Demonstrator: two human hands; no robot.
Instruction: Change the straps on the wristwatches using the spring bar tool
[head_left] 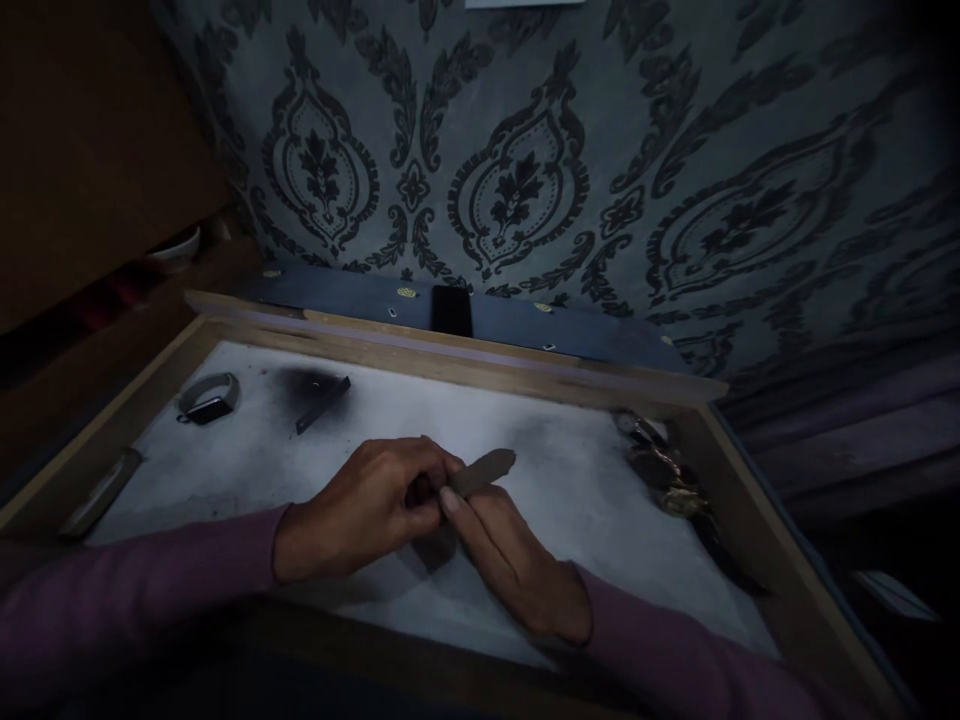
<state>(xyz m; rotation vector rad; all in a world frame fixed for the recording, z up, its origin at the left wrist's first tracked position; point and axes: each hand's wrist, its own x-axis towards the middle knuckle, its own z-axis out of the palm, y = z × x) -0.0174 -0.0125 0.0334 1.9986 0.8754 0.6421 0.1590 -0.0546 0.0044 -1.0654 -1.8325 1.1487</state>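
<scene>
Both my hands meet over the middle of a shallow wooden tray (pixel 491 357) with a pale lining. Between them is a flat grey-brown strap (pixel 484 472), its rounded end sticking out to the right; it looks like a watch strap. My left hand (pixel 375 500) is closed, its thumb and fingers pinching the near part, which is mostly hidden. My right hand (pixel 510 550) grips the strap from below, thumb pressed on top. A dark gap between the left fingers hides any detail there.
A smartwatch (pixel 208 400) and another strap-like band (pixel 105 490) lie at the tray's left. A thin dark bar (pixel 322 405) lies behind my left hand. Several watches (pixel 679 500) line the right side. Beyond the rim is a black phone (pixel 451 312), before a patterned wall.
</scene>
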